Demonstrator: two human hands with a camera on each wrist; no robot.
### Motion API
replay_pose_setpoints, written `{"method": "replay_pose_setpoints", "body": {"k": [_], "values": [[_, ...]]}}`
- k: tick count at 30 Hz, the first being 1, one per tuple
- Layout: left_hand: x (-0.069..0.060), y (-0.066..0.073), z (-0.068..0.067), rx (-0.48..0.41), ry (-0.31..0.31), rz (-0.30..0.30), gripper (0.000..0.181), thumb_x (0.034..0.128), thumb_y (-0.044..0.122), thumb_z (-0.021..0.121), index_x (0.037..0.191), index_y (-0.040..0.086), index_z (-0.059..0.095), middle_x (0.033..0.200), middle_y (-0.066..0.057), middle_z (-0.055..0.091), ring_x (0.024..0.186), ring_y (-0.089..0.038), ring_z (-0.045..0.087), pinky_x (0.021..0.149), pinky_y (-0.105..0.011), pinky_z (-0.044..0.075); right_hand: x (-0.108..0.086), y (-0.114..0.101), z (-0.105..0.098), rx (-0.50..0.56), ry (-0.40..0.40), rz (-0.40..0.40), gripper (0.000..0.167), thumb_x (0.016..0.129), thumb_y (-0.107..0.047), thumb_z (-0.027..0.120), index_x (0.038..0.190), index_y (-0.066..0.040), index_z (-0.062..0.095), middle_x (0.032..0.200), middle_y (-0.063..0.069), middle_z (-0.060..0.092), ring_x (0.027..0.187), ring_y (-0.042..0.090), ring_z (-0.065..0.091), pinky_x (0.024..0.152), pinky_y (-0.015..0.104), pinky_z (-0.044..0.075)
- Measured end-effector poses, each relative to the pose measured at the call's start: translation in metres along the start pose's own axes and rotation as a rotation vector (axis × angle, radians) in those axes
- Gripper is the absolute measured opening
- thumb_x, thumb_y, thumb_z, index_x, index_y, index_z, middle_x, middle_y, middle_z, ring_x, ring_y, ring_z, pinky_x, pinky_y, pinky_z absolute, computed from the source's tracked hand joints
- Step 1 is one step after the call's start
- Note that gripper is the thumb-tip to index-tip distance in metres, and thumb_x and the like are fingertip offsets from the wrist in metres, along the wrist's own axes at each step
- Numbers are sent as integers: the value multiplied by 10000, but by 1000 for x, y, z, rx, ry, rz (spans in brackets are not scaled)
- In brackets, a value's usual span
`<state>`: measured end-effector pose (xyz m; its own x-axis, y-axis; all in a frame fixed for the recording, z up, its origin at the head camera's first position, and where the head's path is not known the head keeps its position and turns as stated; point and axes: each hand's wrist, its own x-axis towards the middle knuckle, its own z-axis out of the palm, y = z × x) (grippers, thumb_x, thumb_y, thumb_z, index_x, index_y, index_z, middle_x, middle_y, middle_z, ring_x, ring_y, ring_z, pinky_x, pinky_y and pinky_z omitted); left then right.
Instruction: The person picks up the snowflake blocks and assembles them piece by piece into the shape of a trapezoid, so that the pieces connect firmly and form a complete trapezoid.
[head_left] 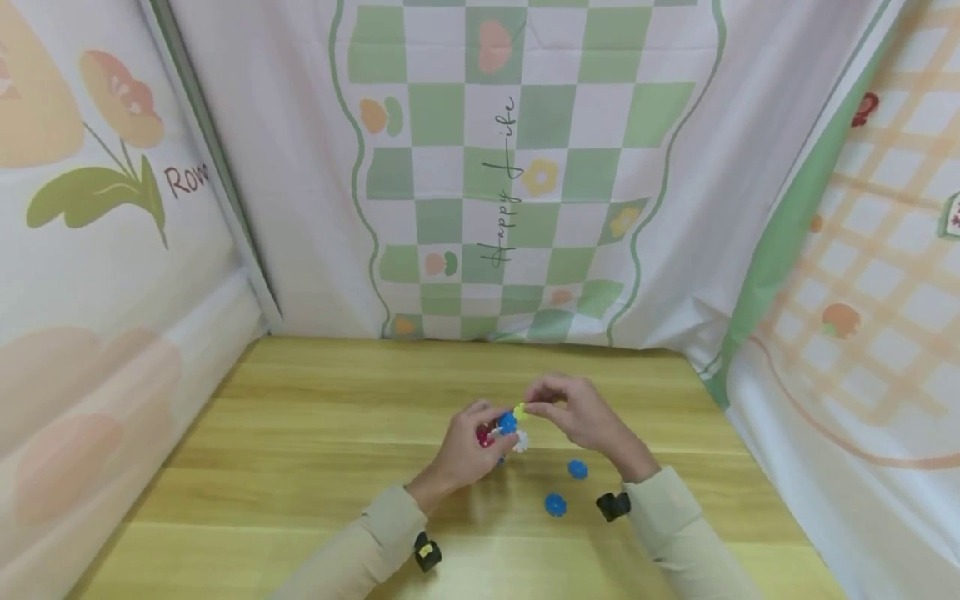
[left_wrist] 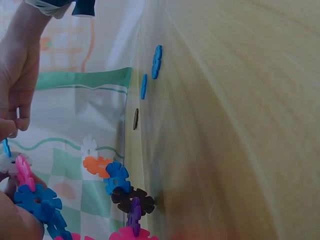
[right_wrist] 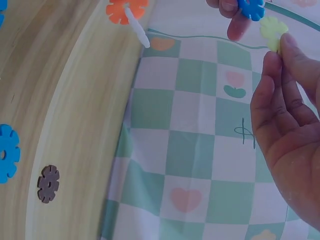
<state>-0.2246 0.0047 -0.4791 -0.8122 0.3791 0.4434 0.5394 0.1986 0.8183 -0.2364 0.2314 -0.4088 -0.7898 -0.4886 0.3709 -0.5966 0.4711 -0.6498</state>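
My left hand (head_left: 468,447) holds a cluster of joined notched plastic discs in several colours. A blue disc (head_left: 507,423) sits at its upper side, with a white disc (head_left: 522,441) beside it and a dark red one (head_left: 483,435) near the fingers. In the left wrist view, linked pink (left_wrist: 23,171), orange (left_wrist: 97,166), black (left_wrist: 131,201) and purple discs (left_wrist: 133,217) show. My right hand (head_left: 577,410) pinches a yellow disc (right_wrist: 273,33) between thumb and fingertips, right at the blue disc's edge. Whether those two interlock, I cannot tell.
Two loose blue discs (head_left: 577,469) (head_left: 555,505) lie on the wooden table (head_left: 300,450) near the right forearm. A dark brown disc (right_wrist: 48,184) also lies on it. Patterned cloth (head_left: 495,167) hangs at the back and both sides.
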Motion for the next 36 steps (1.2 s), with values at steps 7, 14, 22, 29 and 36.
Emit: {"method": "replay_pose_setpoints", "body": {"k": [7,14,22,29,36], "values": [[0,4,-1,-11,-18,-1,407,982,173,755,1342,-6,694,1021,-82,649,761,-61,551,617,-164,507,2,-5,3,-18,6,-22,85,963,-92,762,977,-176,757,947,-11,745,852,102,704,808,306,632],[2,1,-1,31,-44,14,410,997,193,750,1360,14,687,1060,-79,664,756,-55,534,625,-163,499,2,-6,7,-82,43,-93,105,939,-37,772,961,-138,750,942,1,740,851,105,704,782,287,635],[-2,-2,-12,116,-106,-39,542,952,260,808,1419,50,630,1168,-71,707,1022,-176,690,896,-229,594,-1,1,10,-68,63,-55,81,940,-66,780,956,-143,758,934,-30,737,838,90,695,784,273,627],[-9,-6,-20,183,-169,44,411,979,229,771,1345,62,687,1026,-23,778,837,-37,685,741,-169,574,-6,6,14,-75,88,-37,95,929,-73,795,958,-156,759,931,-38,745,833,74,696,780,273,627],[-11,-2,-23,301,-198,231,367,1013,126,691,1355,-5,660,1101,-103,790,972,-172,775,876,-166,603,-6,2,21,-69,133,-17,90,934,-54,784,931,-138,752,904,-26,760,847,106,728,787,307,641]]}}
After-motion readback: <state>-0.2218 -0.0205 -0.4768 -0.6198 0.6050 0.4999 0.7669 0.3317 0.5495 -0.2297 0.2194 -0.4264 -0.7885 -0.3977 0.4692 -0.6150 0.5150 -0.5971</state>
